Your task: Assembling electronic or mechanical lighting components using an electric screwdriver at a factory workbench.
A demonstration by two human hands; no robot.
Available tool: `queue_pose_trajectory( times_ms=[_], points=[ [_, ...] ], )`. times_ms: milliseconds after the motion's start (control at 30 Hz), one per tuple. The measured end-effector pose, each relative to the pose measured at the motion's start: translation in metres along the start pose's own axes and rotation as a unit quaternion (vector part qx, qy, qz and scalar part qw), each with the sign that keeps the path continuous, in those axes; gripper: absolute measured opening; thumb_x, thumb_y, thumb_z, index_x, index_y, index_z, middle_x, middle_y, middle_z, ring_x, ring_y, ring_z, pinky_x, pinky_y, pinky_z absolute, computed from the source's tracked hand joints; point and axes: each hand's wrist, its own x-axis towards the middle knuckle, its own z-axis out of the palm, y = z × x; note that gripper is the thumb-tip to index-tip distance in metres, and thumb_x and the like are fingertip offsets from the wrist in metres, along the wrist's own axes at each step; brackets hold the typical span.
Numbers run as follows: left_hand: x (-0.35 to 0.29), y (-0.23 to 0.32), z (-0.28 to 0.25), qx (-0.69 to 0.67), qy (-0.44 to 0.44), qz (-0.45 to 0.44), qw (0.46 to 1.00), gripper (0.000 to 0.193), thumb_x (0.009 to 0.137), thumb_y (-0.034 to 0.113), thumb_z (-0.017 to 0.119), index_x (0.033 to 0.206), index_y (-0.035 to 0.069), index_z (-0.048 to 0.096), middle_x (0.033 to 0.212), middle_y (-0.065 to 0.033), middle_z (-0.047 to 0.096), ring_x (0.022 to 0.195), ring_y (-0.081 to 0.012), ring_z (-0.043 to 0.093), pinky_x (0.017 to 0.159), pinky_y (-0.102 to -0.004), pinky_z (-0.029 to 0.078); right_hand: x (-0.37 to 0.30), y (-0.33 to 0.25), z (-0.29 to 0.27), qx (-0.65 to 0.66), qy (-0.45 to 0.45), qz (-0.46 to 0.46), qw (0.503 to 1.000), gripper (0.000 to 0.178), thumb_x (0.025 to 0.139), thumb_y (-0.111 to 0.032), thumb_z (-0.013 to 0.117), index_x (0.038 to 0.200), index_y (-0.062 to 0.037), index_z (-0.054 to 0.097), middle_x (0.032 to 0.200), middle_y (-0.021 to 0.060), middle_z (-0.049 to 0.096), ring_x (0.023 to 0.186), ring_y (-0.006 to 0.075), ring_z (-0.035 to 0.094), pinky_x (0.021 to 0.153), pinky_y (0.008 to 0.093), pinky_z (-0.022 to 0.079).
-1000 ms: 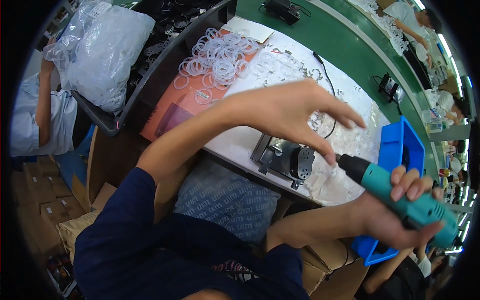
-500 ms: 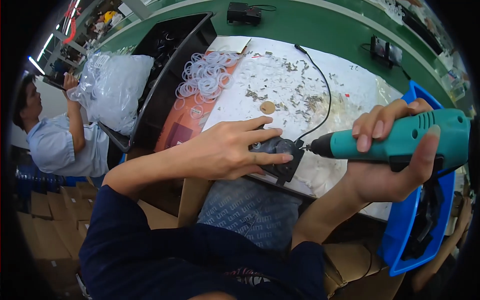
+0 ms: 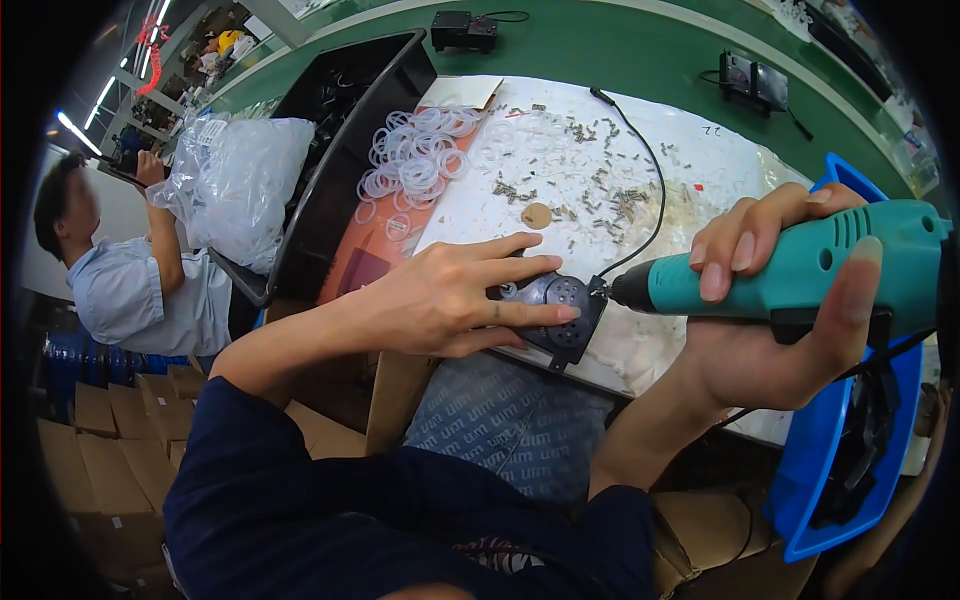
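My left hand [image 3: 450, 300] lies over a black plastic housing [image 3: 563, 325] with a round perforated face, its fingers gripping and steadying it. A black cable [image 3: 660, 190] runs from the housing's right corner across the white work surface to a plug end. My right hand [image 3: 770, 290] is wrapped round a teal electric screwdriver [image 3: 800, 265], held almost level. The screwdriver's black nose and bit [image 3: 615, 291] meet the housing's corner beside the cable exit. Exactly how the bit sits there is too small to tell.
Small metal screws [image 3: 625, 205] and a tan disc [image 3: 537, 215] lie on the white sheet [image 3: 740, 160]. Clear rings [image 3: 420, 150] sit near a black bin [image 3: 300, 200] with a plastic bag [image 3: 245, 180]. A blue bin [image 3: 800, 500] stands right. Black units [image 3: 463, 30] rest on the green surface behind.
The screwdriver's bit has moved slightly left and up, reaching the housing's corner. The black units on the green surface have shifted left. My left hand keeps its hold.
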Motion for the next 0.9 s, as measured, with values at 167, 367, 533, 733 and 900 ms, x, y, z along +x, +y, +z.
queue_pose_trajectory(
  times_ms=[167, 367, 533, 733, 900],
  points=[
    [-0.001, 0.000, -0.001, 0.007, 0.006, -0.001, 1.000, 0.055, 0.070, 0.022, 0.073, 0.122, 0.030, 0.059, 0.123, -0.0132, 0.055, 0.112, -0.0357, 0.054, 0.072, -0.0378, 0.057, 0.002, 0.006, -0.003, -0.040, -0.040, 0.023, 0.998, 0.043, 0.086, -0.042, 0.048, 0.104, -0.0030, 0.046, 0.064, 0.0085, 0.047, 0.045, 0.0143, 0.044, 0.051, 0.0283, 0.039],
    [0.006, 0.006, -0.004, 0.020, -0.007, 0.004, 1.000, 0.054, 0.069, 0.022, 0.074, 0.120, 0.029, 0.061, 0.120, -0.0135, 0.056, 0.111, -0.0349, 0.054, 0.072, -0.0377, 0.056, -0.005, 0.007, 0.006, -0.059, -0.012, 0.004, 0.998, 0.041, 0.085, -0.039, 0.051, 0.104, -0.0026, 0.045, 0.064, 0.0098, 0.047, 0.045, 0.0149, 0.044, 0.049, 0.0292, 0.040],
    [0.010, 0.010, -0.007, 0.020, -0.024, -0.001, 1.000, 0.054, 0.068, 0.021, 0.073, 0.120, 0.027, 0.061, 0.117, -0.0141, 0.056, 0.109, -0.0339, 0.055, 0.071, -0.0372, 0.056, -0.011, 0.008, 0.003, -0.069, -0.005, 0.004, 0.998, 0.041, 0.084, -0.037, 0.053, 0.104, -0.0023, 0.043, 0.065, 0.0112, 0.048, 0.045, 0.0152, 0.046, 0.049, 0.0290, 0.041],
    [0.007, 0.010, -0.008, 0.019, -0.029, -0.006, 0.999, 0.055, 0.066, 0.019, 0.075, 0.119, 0.026, 0.062, 0.118, -0.0139, 0.056, 0.109, -0.0350, 0.055, 0.069, -0.0371, 0.057, -0.016, 0.004, 0.026, -0.172, 0.095, 0.021, 0.980, 0.042, 0.081, -0.033, 0.057, 0.105, -0.0022, 0.041, 0.064, 0.0114, 0.048, 0.043, 0.0153, 0.045, 0.046, 0.0288, 0.041],
    [0.011, 0.007, -0.008, 0.003, -0.033, -0.009, 0.999, 0.056, 0.065, 0.018, 0.076, 0.119, 0.025, 0.062, 0.121, -0.0139, 0.055, 0.110, -0.0361, 0.055, 0.069, -0.0382, 0.057, -0.011, 0.008, 0.021, -0.152, 0.055, 0.012, 0.987, 0.042, 0.079, -0.031, 0.059, 0.104, -0.0023, 0.041, 0.061, 0.0103, 0.047, 0.041, 0.0144, 0.042, 0.043, 0.0268, 0.038]
  ],
)
